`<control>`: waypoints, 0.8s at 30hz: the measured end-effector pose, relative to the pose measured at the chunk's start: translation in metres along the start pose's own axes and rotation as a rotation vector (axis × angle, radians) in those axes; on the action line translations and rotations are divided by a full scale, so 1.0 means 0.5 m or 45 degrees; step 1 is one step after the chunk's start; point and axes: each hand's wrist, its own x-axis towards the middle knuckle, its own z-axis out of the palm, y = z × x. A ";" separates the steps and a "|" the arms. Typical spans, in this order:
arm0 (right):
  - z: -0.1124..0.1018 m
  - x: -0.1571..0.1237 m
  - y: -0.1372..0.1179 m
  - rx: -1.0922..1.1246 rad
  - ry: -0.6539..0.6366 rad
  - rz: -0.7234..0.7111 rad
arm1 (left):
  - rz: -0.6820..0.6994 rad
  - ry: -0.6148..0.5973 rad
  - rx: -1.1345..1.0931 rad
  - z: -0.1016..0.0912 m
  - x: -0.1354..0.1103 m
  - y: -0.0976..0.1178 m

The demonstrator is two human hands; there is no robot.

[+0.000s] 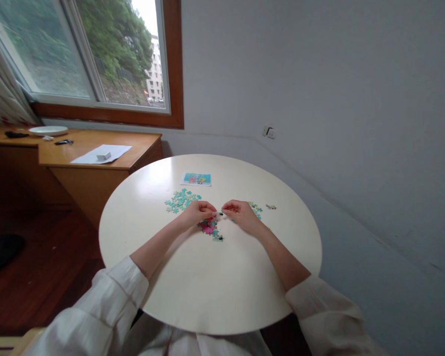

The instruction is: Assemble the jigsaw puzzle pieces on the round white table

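Over the middle of the round table, my left hand [201, 212] and my right hand [240, 213] meet nearly fingertip to fingertip, both pinched closed. A small jigsaw puzzle piece [221, 213] with a dark spot shows between them; whether it is one piece or two I cannot tell. Just below my left hand lies a partly joined puzzle section [208, 228] in pink and teal, its upper part hidden by the fingers. Loose teal puzzle pieces [181, 200] are heaped left of my left hand. More pieces [258, 209] lie beside my right hand, partly covered by it.
A small reference picture [196, 179] lies at the far side of the white table [207, 287]. A few pieces [270, 206] sit apart at the right. On the left, a wooden desk [144, 143] holds paper [113, 152] and a white plate [48, 130].
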 end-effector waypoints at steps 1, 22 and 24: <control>-0.002 0.000 0.003 0.037 -0.022 0.031 | 0.010 0.018 0.032 -0.001 0.002 -0.002; -0.027 -0.022 -0.019 -0.152 -0.673 0.070 | 0.055 -0.020 0.196 0.000 -0.003 0.007; -0.028 -0.022 -0.018 -0.150 -0.692 0.079 | 0.055 -0.024 0.193 0.000 -0.003 0.006</control>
